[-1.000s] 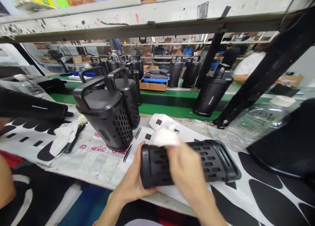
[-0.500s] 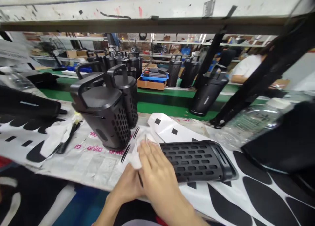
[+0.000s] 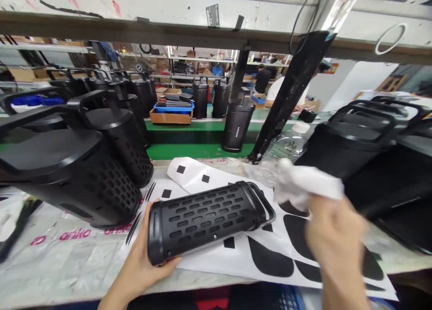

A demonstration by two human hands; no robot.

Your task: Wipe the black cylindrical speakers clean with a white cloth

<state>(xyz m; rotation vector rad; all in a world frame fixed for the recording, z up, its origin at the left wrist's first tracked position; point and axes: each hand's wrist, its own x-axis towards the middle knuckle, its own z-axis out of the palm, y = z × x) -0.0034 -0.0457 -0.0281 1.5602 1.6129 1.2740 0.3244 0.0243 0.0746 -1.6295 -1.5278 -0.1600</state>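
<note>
A black slotted speaker housing (image 3: pixel 205 217) lies on its side on white sheets printed with black shapes (image 3: pixel 270 256). My left hand (image 3: pixel 143 256) grips its left end, with the thumb below and the fingers behind. The housing's loop handle points right. At the right, my right hand (image 3: pixel 334 229), blurred by motion, is raised off the sheets and closed on a crumpled white cloth (image 3: pixel 307 184). It is apart from the housing.
Upright black housings with handles (image 3: pixel 74 175) stand at the left. Others (image 3: pixel 357 139) are at the right, beside a clear plastic bottle (image 3: pixel 286 143). A slanted black post (image 3: pixel 286 94) rises behind. Beyond the green surface (image 3: pixel 189 138), a person in white (image 3: pixel 275 90) is at work.
The view has turned right. My right hand has left the housing and moved right with the cloth. The housing's left end, hidden before, now shows in my left hand.
</note>
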